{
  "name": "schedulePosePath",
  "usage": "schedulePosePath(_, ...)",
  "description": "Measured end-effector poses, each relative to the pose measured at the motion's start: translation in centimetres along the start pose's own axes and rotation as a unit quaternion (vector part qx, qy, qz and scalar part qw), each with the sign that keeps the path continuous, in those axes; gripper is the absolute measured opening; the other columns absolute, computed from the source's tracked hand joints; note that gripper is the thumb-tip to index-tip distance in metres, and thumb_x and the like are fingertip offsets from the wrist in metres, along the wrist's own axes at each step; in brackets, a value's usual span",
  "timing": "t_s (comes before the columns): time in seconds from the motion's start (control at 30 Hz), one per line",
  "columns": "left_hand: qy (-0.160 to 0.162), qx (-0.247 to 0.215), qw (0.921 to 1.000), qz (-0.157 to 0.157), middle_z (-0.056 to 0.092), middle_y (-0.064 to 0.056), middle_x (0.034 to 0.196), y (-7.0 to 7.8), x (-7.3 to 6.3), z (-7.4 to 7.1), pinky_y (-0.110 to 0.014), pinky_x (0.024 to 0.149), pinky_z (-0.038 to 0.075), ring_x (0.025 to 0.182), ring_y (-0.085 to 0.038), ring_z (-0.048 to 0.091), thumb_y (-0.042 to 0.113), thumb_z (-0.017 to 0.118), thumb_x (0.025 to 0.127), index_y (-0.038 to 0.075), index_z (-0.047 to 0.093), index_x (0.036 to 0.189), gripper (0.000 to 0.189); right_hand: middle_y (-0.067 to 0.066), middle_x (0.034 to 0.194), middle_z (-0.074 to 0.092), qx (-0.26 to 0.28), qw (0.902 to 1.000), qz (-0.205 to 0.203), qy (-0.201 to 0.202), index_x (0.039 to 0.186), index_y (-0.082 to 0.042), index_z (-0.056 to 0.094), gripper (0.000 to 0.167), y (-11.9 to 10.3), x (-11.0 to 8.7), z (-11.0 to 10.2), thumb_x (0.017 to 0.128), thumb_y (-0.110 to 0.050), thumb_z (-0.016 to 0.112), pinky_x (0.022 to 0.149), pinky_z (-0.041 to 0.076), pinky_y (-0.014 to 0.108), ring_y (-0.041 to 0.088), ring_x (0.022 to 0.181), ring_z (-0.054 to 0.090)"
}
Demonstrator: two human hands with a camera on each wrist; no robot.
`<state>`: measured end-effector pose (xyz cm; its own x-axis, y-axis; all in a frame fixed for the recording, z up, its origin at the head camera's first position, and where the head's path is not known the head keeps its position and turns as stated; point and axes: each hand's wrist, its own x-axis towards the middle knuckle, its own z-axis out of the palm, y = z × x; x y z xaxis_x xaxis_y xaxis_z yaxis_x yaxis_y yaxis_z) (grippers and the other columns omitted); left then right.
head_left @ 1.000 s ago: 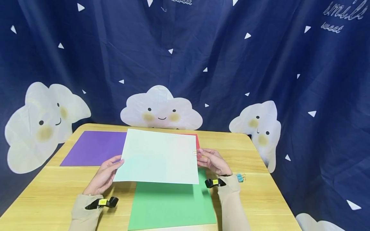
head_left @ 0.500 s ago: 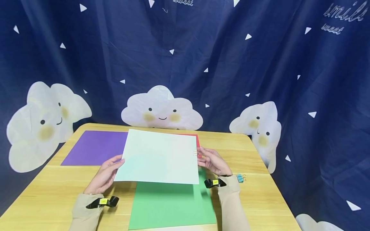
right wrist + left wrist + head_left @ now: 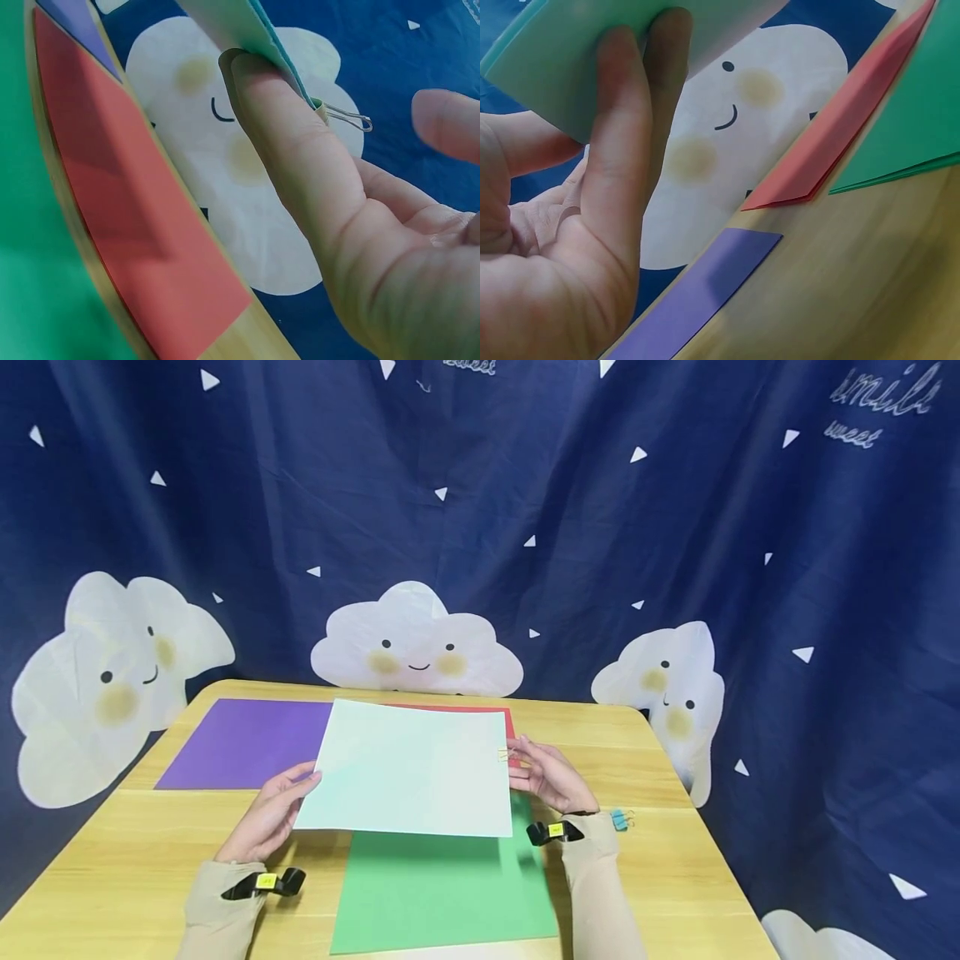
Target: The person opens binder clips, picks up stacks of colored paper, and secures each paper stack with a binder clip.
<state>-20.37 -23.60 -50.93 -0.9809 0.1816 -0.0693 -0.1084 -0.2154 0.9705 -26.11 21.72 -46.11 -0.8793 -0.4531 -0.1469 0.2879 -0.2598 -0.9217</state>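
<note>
paper stack (image 3: 412, 768), pale mint and rectangular, hangs above flat green paper sheets (image 3: 450, 893), left hand (image 3: 272, 814) pinching one edge, right hand (image 3: 553, 778) propping the other on straight fingers, apparently for steadiness.

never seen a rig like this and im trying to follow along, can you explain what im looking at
There's no machine here: each grip is a person's bare hand. The wide picture comes from a camera worn on the head, looking forward and down. The two close ones come from the left wrist camera and right wrist camera.

On the wooden table lie purple paper, red paper, green paper and a teal binder clip.

The left grip pinches pale paper above the table. The right grip has fingers under the opposite edge, its thumb apart, beside a yellowish binder clip fixed there.
</note>
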Motion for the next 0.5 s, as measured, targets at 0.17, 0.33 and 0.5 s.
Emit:
schedulePosePath(0.17,-0.001,0.02,0.9998,-0.009,0.048,0.021,0.065,0.2,0.0,0.2,-0.006,0.037,0.03,0.042,0.008,0.037,0.019,0.052,0.11,-0.008,0.023,0.152,0.058,0.01,0.126,0.06,0.001,1.0,-0.001,0.004,0.156,0.01,0.032,0.056,-0.1,-0.1,-0.1,0.114,-0.025,0.042,0.089,0.064,0.032,0.02,0.098,0.076)
schedulePosePath(0.33,0.001,0.02,0.9997,-0.014,0.048,0.02,0.066,0.4,-0.4,0.1,-0.005,0.038,0.031,0.044,0.009,0.036,0.019,0.052,0.11,-0.007,0.025,0.15,0.054,0.011,0.128,0.059,-0.005,1.0,-0.003,-0.003,0.155,0.01,0.032,0.053,-0.1,-0.1,-0.1,0.114,-0.02,0.041,0.089,0.064,0.032,0.018,0.102,0.075)
schedulePosePath(0.5,-0.002,0.026,0.9995,-0.018,0.05,0.02,0.069,0.7,-0.9,0.0,-0.006,0.038,0.031,0.045,0.008,0.036,0.02,0.052,0.11,-0.001,0.031,0.147,0.048,0.009,0.126,0.063,0.005,1.0,0.0,0.006,0.154,0.009,0.036,0.05,-0.1,0.0,0.1,0.112,-0.017,0.044,0.089,0.064,0.033,0.02,0.101,0.076)
